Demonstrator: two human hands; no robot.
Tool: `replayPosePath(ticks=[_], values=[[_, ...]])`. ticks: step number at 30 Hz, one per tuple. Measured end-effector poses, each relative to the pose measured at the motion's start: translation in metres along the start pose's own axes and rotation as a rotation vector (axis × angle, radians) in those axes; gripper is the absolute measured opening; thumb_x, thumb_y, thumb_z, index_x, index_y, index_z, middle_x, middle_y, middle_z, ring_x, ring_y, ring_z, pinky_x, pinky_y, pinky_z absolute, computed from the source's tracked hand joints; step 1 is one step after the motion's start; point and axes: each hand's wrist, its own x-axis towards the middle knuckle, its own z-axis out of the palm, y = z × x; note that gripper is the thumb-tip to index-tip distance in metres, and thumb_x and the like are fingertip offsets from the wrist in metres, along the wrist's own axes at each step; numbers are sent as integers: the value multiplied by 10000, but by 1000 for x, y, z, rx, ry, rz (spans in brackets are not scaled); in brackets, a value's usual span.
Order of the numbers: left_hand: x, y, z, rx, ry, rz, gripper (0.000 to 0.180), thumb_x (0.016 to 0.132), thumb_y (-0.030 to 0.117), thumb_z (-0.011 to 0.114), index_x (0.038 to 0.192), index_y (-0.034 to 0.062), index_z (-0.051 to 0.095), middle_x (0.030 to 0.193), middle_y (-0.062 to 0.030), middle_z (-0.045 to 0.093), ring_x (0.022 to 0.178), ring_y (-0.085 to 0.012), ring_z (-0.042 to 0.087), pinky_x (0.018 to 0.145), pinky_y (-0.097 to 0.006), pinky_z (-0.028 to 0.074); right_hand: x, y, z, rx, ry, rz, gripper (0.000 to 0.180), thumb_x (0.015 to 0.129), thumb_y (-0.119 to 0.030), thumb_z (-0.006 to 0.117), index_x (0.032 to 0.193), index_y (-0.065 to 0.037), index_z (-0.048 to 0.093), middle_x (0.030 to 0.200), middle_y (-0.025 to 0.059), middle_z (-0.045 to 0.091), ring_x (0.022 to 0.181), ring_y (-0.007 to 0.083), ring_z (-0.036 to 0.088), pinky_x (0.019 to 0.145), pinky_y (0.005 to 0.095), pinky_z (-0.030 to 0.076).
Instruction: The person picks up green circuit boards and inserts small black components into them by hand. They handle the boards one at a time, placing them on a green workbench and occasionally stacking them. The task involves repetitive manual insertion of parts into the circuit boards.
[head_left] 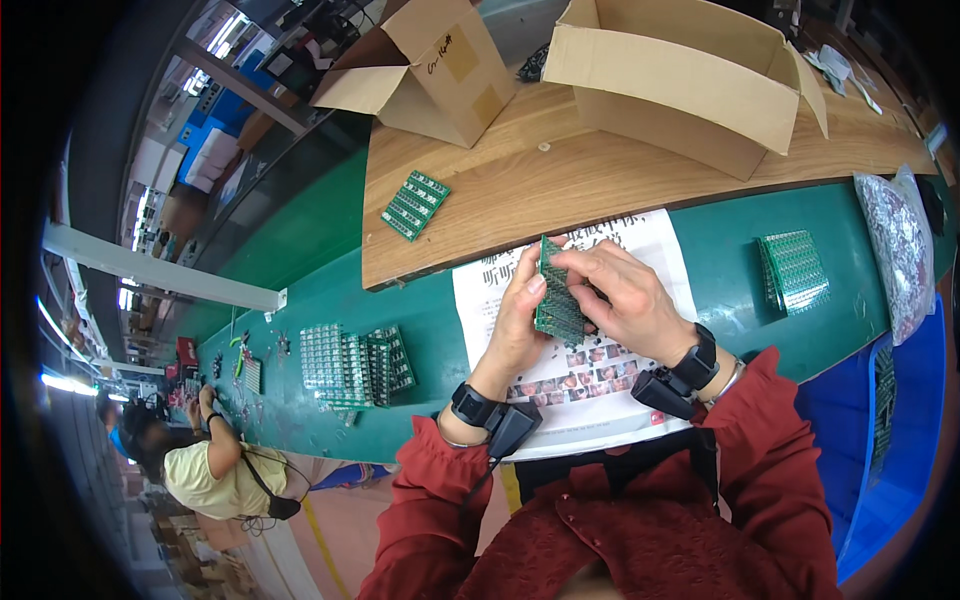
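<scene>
A green circuit board panel with rows of small parts is held up, tilted, above a printed newspaper sheet. My left hand grips it along its left edge, thumb on the near face. Curled fingers of my right hand touch the panel's top and right side; the fingertips are partly hidden behind it. Small dark bits lie on the paper below. To the left sits a group of overlapping board panels, and to the right a small stack of panels.
Beyond the green bench is a raised wooden board bearing one panel, a tall carton and an open carton. A silvery bag and blue bin are at right. A person in yellow works far left.
</scene>
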Motion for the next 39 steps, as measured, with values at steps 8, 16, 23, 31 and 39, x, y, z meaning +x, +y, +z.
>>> replayPosePath(ticks=[8, 16, 23, 31, 39], values=[[2, 1, 0, -37, 17, 12, 629, 864, 464, 452, 1350, 97, 293, 1157, -143, 514, 945, -242, 609, 687, -395, 577, -3, -1, -6, 33, 4, 88, 486, 714, 59, 614, 1176, -77, 546, 759, 72, 558, 692, 225, 577, 600, 348, 488], [1, 1, -3, -37, 0, -4, 640, 851, 474, 464, 1344, 102, 294, 1163, -145, 512, 937, -257, 612, 674, -403, 578, -6, 4, -1, 20, 17, 77, 434, 716, 42, 622, 1131, -70, 559, 736, 54, 559, 692, 222, 588, 584, 340, 494], [1, 1, -3, -125, 51, -15, 667, 831, 503, 486, 1336, 108, 303, 1162, -139, 507, 959, -267, 602, 664, -415, 581, -4, -2, -8, 39, -28, 144, 407, 714, 34, 629, 1100, -81, 569, 725, 52, 559, 679, 226, 589, 579, 348, 495], [1, 0, -4, -92, 48, -6, 681, 822, 515, 498, 1333, 107, 308, 1132, -146, 520, 937, -271, 614, 656, -413, 585, -8, 3, -2, -43, -50, 96, 472, 705, 55, 627, 1152, -78, 550, 731, 34, 567, 714, 211, 582, 601, 331, 494], [1, 4, -5, -209, 58, -14, 646, 853, 498, 445, 1339, 96, 307, 1147, -158, 521, 955, -291, 615, 656, -438, 591, -8, 3, -13, 7, -87, 162, 432, 705, 19, 628, 1119, -86, 562, 721, 38, 562, 697, 225, 586, 591, 349, 495]])
